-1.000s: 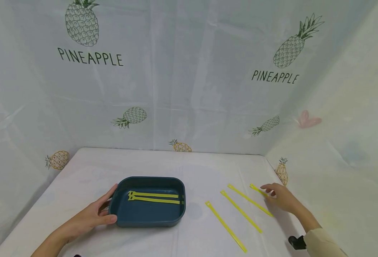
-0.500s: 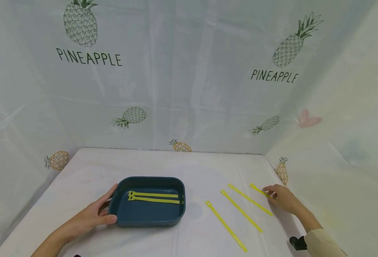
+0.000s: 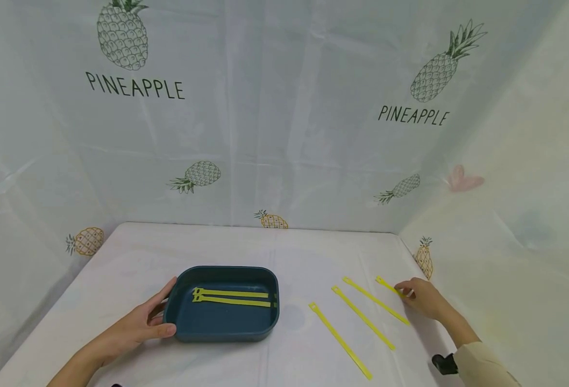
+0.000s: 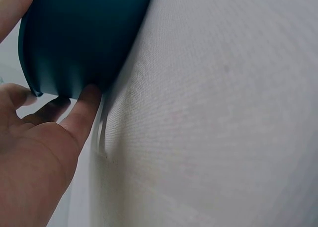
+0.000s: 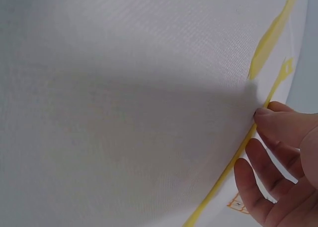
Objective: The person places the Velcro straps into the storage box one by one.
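Note:
My left hand holds the left end of a dark teal box, its thumb near the front corner and the fingers along the side. In the left wrist view, fingertips press against the box wall. Two yellow cable ties with slotted heads lie inside. At the right, my right hand pinches another yellow cable tie between thumb and forefinger. The right wrist view shows this tie running past the thumb, its slotted head beyond; the other fingers are loosely bent.
Three more yellow cable ties lie slanted on the white-covered table, between the box and my right hand. A pineapple-print curtain stands behind the table and along its sides. A black object sits by the right sleeve.
My right hand shifts slightly, and its fingertips come down and together on the far-right cable tie. The left hand, the box and the other ties stay where they were.

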The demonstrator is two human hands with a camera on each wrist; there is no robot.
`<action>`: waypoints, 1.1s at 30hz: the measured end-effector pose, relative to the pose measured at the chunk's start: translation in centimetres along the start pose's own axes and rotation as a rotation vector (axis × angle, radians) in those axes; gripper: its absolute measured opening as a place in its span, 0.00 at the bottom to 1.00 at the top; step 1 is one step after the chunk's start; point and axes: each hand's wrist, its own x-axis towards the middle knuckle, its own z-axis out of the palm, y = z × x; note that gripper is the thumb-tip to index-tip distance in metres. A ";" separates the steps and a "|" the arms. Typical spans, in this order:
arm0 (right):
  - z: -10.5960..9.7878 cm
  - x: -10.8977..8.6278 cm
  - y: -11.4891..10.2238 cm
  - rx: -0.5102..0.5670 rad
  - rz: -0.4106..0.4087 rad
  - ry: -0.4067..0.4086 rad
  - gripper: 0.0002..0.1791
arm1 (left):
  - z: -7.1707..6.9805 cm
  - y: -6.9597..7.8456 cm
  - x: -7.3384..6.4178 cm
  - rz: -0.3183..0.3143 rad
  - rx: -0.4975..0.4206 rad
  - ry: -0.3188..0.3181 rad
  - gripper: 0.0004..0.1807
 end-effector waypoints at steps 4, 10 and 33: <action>0.0 0.0 -0.1 0.007 0.004 -0.008 0.14 | 0.0 0.1 0.0 -0.001 -0.006 -0.003 0.57; -0.1 -0.1 -0.2 0.015 0.005 -0.009 0.14 | 0.0 0.2 0.0 -0.006 -0.001 0.000 0.57; -0.3 -0.4 0.0 0.016 0.097 -0.011 0.13 | 0.1 0.3 0.1 -0.015 0.036 0.010 0.57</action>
